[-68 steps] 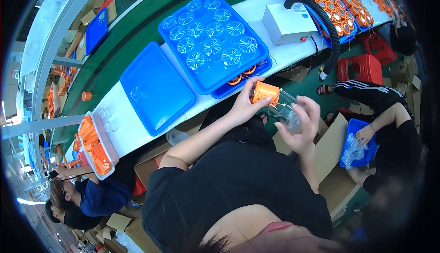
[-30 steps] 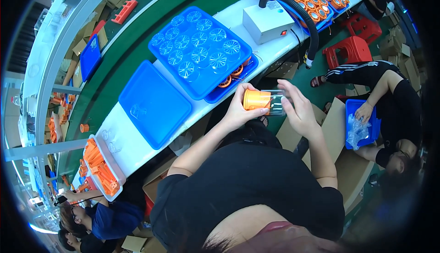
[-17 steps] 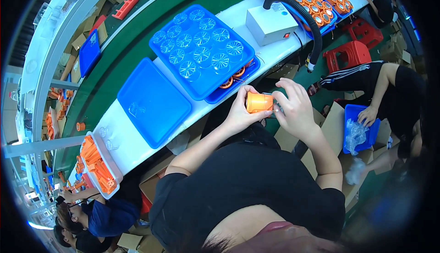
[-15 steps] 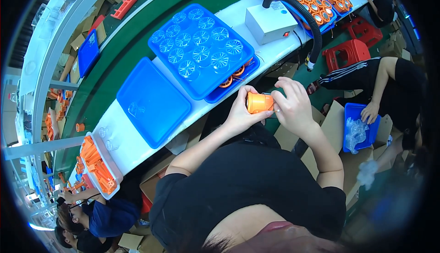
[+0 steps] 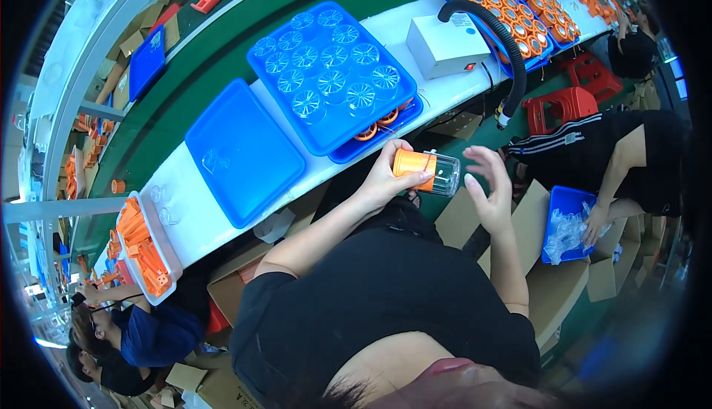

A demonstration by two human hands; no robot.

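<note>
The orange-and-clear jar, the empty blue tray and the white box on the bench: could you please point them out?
Orange-and-clear jar [image 5: 425, 171]: head view, on its orange section.
Empty blue tray [image 5: 241, 154]: head view, on its flat middle.
White box [image 5: 447, 44]: head view, on its top face.

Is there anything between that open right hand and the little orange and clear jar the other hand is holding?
Nothing visible. The left hand grips the jar by its orange end, and the right hand is open just beside the clear end, with only a small bare gap between them.
</note>
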